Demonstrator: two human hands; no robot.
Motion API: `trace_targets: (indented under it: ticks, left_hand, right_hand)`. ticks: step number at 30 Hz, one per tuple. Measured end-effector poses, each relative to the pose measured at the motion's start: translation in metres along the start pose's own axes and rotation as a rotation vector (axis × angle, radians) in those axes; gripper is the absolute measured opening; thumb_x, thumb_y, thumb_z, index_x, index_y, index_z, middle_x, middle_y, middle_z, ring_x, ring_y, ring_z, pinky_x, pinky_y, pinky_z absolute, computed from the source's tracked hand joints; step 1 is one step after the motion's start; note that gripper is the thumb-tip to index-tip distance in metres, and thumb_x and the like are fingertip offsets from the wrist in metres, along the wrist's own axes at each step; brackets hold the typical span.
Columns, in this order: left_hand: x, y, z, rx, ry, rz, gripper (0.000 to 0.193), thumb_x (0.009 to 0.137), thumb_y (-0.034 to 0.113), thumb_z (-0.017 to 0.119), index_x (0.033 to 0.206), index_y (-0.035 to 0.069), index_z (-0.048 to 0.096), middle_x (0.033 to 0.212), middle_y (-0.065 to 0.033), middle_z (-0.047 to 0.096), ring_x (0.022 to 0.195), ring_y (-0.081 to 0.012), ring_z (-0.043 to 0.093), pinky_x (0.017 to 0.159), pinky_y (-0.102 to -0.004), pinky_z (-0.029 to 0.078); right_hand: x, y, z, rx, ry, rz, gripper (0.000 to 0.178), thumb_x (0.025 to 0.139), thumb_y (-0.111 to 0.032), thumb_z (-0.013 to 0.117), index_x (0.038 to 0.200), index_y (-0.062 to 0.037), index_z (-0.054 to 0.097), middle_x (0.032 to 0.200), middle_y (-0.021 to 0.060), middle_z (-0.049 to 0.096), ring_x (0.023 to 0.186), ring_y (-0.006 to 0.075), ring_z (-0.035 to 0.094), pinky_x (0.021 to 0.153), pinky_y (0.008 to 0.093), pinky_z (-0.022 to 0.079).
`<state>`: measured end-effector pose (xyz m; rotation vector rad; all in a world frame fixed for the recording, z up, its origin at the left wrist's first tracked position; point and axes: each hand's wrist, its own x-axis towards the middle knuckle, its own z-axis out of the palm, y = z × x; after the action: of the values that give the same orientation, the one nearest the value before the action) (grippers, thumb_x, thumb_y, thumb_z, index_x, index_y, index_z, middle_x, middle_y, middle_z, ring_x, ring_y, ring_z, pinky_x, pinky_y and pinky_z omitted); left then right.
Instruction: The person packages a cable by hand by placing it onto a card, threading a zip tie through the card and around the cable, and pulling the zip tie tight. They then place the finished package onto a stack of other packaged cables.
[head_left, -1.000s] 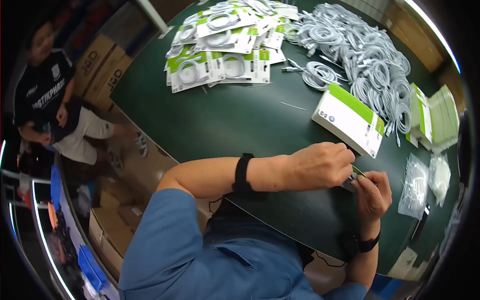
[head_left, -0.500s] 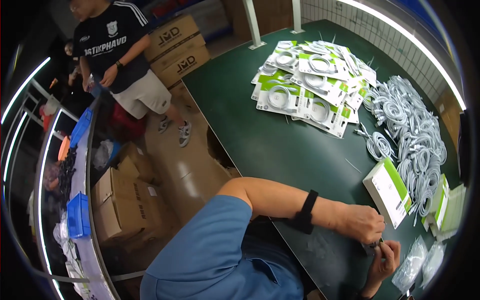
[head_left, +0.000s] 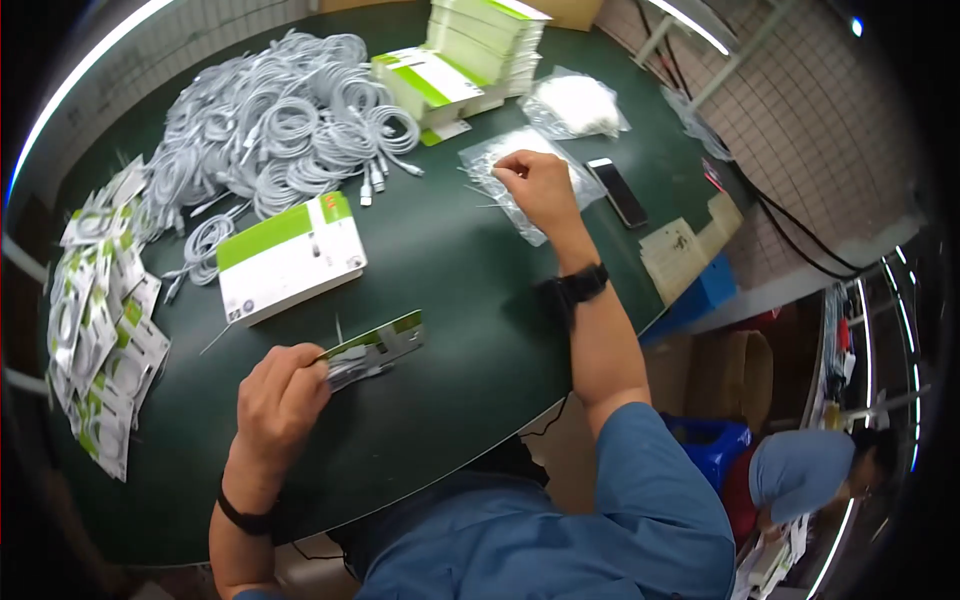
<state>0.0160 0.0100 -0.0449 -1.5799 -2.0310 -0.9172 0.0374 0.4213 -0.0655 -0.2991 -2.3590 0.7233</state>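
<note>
My left hand [head_left: 280, 405] grips a green-and-white packaging card [head_left: 400, 338] above the table, tilted, with a bundled light-grey cable [head_left: 352, 368] against its lower side. A thin white strip sticks up behind the card. Further right and farther away, my right hand [head_left: 540, 190] is over a clear plastic bag [head_left: 530, 222] with thin white strips at its edge. Its thumb and forefinger are pinched together; whatever may be between them is too small to make out. A green-and-white box [head_left: 290, 262] lies beyond my left hand.
A big heap of coiled grey cables [head_left: 270, 130] covers the far left. Carded cables [head_left: 105, 330] pile up at the left edge. Stacked boxes [head_left: 480, 45], another filled bag [head_left: 575, 105] and a phone [head_left: 615, 190] lie farther right. A person [head_left: 800, 470] sits beyond the table.
The view has swung right, bringing the phone and bags into full sight. My hands, close together before, are now apart: one holds the carded cable, the other reaches over the bag.
</note>
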Motion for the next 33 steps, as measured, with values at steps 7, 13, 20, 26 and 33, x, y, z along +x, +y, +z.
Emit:
trace_targets:
  ticks: [7,13,20,26,33]
  left_hand:
    - [0.014,0.014,0.008,0.000,-0.062,0.026,0.024,0.068,-0.007,0.072,0.085,0.000,0.058,0.090,-0.0121,0.065,0.071,-0.0267,0.064,0.059,-0.0352,0.053]
    - [0.015,0.011,0.008,0.023,-0.072,0.017,0.023,0.068,-0.007,0.072,0.084,0.000,0.058,0.090,-0.0119,0.065,0.071,-0.0262,0.064,0.060,-0.0348,0.053]
    - [0.024,0.005,0.015,0.012,-0.079,0.063,0.022,0.068,-0.006,0.072,0.084,0.001,0.058,0.089,-0.0110,0.064,0.071,-0.0257,0.064,0.060,-0.0348,0.053]
    - [0.019,0.005,0.017,0.001,-0.047,0.050,0.024,0.068,-0.007,0.073,0.085,0.001,0.058,0.090,-0.0115,0.065,0.072,-0.0266,0.064,0.060,-0.0352,0.053]
    - [0.014,0.000,0.013,-0.008,-0.054,0.027,0.027,0.066,-0.009,0.074,0.086,0.001,0.059,0.090,-0.0120,0.066,0.075,-0.0284,0.066,0.063,-0.0361,0.055]
  right_hand:
    - [-0.005,0.032,-0.021,-0.220,-0.222,0.270,0.018,0.074,-0.023,0.080,0.088,-0.0108,0.080,0.086,0.0097,0.074,0.082,0.0241,0.072,0.075,0.0361,0.057]
    - [-0.006,0.024,-0.010,-0.166,-0.354,0.200,0.023,0.075,-0.023,0.079,0.091,-0.0064,0.079,0.080,0.0122,0.074,0.074,0.0242,0.072,0.071,0.0350,0.057]
    - [-0.015,0.006,0.009,-0.551,-0.298,0.068,0.026,0.078,-0.028,0.081,0.098,-0.0117,0.078,0.095,0.0110,0.074,0.091,0.0292,0.071,0.082,0.0406,0.057]
    - [-0.002,0.012,-0.015,-0.496,-0.095,0.143,0.033,0.080,-0.031,0.078,0.106,-0.0102,0.076,0.102,0.0147,0.072,0.100,0.0326,0.068,0.087,0.0410,0.055]
    - [0.026,0.081,-0.043,-0.843,-0.006,0.288,0.056,0.072,-0.040,0.084,0.112,-0.0030,0.071,0.119,0.0212,0.066,0.112,0.0362,0.063,0.091,0.0390,0.054]
